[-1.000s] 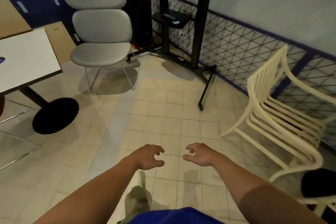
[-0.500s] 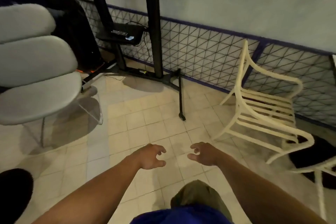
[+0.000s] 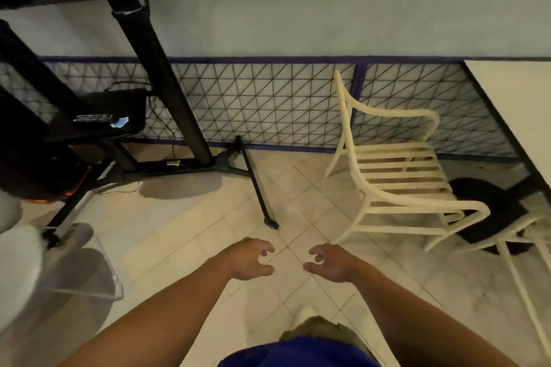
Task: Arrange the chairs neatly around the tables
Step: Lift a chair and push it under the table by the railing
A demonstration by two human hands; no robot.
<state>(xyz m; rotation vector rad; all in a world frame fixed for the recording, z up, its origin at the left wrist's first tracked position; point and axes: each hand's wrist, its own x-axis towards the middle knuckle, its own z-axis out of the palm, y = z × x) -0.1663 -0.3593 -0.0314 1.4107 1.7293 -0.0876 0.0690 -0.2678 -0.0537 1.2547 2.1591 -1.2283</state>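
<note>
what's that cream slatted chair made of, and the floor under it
The cream chair looks like moulded plastic or painted tubing: smooth rounded bars, one uniform matte colour, with dark grime between the seat slats. I cannot tell which. The floor looks like pale ceramic tile: square pieces with grout lines and a faint sheen.

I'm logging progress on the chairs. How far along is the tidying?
Nothing looks done here. Both hands, left hand and right hand, are empty, fingers curled over the floor. The cream slatted chair stands askew by the mesh fence, not squared to the white table. That remains.
</note>
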